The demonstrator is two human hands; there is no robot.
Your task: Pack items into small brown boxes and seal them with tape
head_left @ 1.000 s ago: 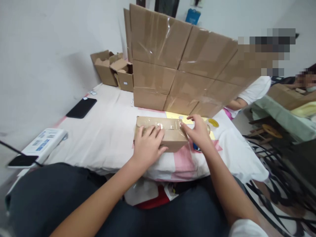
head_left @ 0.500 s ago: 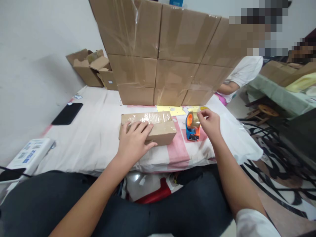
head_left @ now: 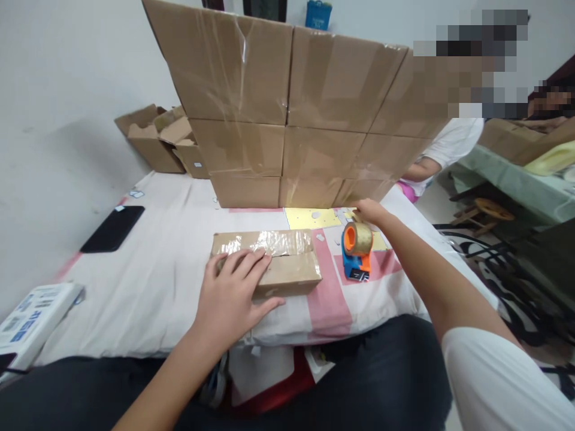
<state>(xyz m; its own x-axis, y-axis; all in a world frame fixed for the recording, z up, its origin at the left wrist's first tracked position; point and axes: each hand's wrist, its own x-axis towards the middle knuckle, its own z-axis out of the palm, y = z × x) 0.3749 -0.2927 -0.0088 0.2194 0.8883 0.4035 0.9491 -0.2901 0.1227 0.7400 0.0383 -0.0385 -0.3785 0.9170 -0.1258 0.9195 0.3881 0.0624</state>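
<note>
A small brown carton (head_left: 290, 266), its top sealed with clear tape, lies on the white and pink cloth (head_left: 148, 287) in front of me. My left hand (head_left: 231, 296) lies flat on the carton's near left part, fingers spread. Just right of the carton stands an orange and blue tape dispenser (head_left: 356, 251) with a brown roll. My right hand (head_left: 369, 211) reaches past the dispenser, close to the foot of the carton stack. Its fingers bend downward, and the roll hides their tips.
A tall stack of taped cartons (head_left: 287, 108) walls off the far side. A yellow sheet (head_left: 312, 218) lies at its foot. A black phone (head_left: 112, 228) and a white packet (head_left: 31, 314) lie left. Open cartons (head_left: 157, 140) stand by the wall. Another person's sleeve (head_left: 449, 146) shows right.
My right hand left the carton's taped end, touched the dispenser's roll, then moved beyond it toward the stack. My left hand stayed on the carton. The view tilted.
</note>
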